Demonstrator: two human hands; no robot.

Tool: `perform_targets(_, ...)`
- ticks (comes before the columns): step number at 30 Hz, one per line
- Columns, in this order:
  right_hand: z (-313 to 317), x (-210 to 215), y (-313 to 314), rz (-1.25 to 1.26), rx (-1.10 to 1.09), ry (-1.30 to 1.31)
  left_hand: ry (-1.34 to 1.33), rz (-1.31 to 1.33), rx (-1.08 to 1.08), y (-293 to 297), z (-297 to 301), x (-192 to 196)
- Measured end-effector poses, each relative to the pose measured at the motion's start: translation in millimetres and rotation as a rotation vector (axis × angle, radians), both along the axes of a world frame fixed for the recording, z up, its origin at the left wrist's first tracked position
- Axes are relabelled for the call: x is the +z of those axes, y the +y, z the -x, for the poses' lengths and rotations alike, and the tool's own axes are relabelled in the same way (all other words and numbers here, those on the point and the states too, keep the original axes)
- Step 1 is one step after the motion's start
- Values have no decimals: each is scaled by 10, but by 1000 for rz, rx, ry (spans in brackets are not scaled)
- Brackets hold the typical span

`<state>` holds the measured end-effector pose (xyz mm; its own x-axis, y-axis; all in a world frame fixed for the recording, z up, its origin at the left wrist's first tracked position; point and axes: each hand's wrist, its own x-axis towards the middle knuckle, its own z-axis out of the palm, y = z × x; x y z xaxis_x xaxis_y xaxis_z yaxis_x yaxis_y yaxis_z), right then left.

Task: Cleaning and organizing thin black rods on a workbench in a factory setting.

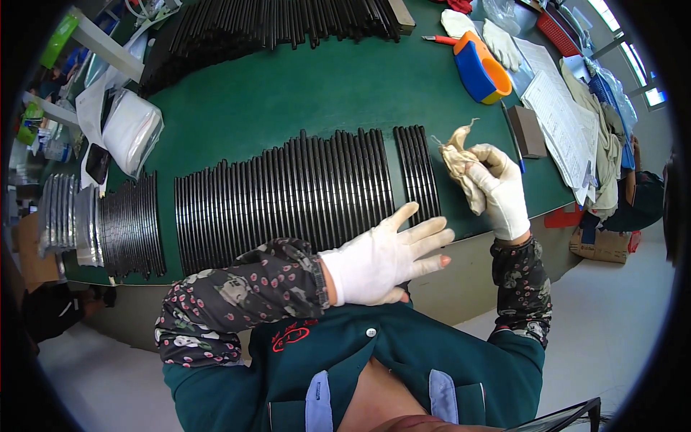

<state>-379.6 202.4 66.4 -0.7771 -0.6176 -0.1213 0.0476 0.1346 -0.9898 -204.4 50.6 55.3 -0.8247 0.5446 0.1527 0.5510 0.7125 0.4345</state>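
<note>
My left hand (389, 255), in a white glove with some bare fingertips, reaches across to the right with its fingers spread. It lies over the near ends of a small group of shiny black rods (417, 167), and whether it touches them I cannot tell. In my gloved right hand (502, 193) a crumpled cream cloth rag (459, 160) is pinched between thumb and fingers, just right of that group. A wide row of similar black rods (284, 191) lies side by side on the green table (281, 101), separated from the small group by a narrow gap.
A big pile of black rods (281, 25) lies along the far side. At left are thinner dark rods (131, 227), bagged rods (59, 216) and a plastic-wrapped white pack (133, 132). To the right stand a tape dispenser (479, 68), a brown block (527, 132) and papers (558, 108).
</note>
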Motion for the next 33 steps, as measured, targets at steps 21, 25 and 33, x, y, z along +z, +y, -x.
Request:
perform_targets(21,65,-196,-917,97,755,1304,-66,113,-84,35,-77,9)
perform_targets(25,340,-242,-1255,54,364,1297,-74,53,-85,35,-35,-21)
perform_targets(33,-14,-249,-1546,171,595,1372,-44,57,-68,23,-67,27)
